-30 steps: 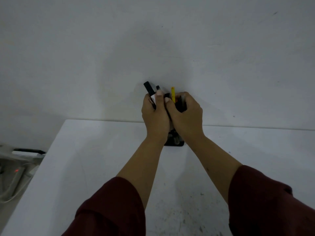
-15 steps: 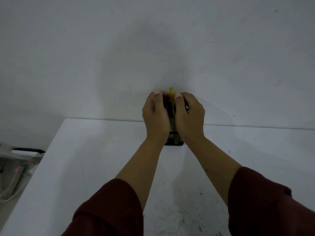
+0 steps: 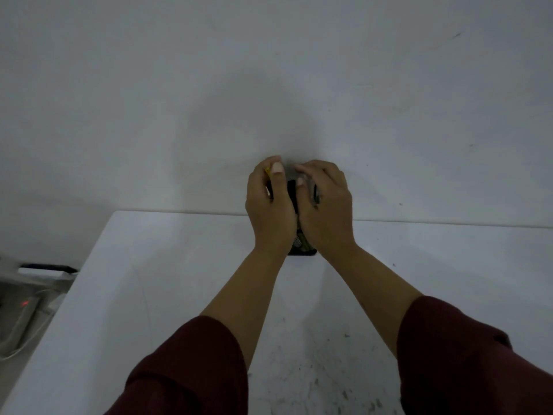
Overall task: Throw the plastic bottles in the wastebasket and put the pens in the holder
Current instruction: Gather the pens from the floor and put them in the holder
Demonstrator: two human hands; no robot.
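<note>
head view: the left hand is curled around a yellow pen and dark pens, the right hand around more pens, both over the black holder at the tabletop back edge. best to lower tips straight in, then loosen slowly. no bottles in sight.

Looked like a bare office or lab: white desk against plain wall, cables left of the hands.
</note>
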